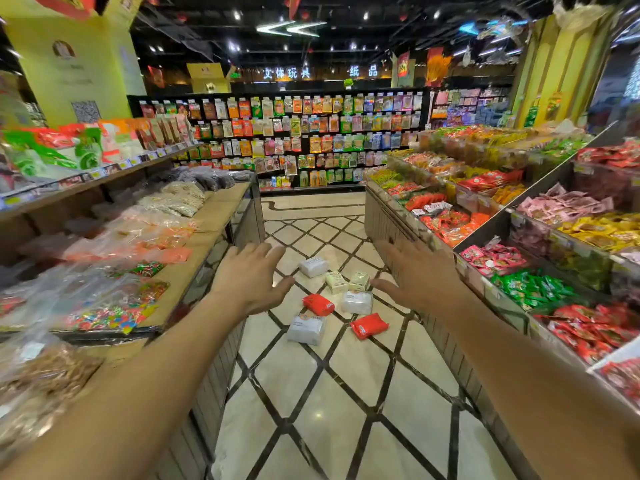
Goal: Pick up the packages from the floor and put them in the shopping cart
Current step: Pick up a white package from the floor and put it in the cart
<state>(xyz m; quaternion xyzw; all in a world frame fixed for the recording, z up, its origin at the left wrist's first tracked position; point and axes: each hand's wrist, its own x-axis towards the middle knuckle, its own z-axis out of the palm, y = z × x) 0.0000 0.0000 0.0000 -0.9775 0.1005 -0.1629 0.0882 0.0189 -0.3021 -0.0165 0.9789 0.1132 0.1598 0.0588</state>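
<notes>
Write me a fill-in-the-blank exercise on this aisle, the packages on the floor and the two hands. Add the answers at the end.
1. The number of red packages on the floor is ____.
2. Both the left hand and the right hand are open and hold ____.
3. The floor tiles are divided by dark lines that form a ____ pattern.
4. The white package nearest the camera lies on the ____.

Answers: two; nothing; diamond; floor
</notes>
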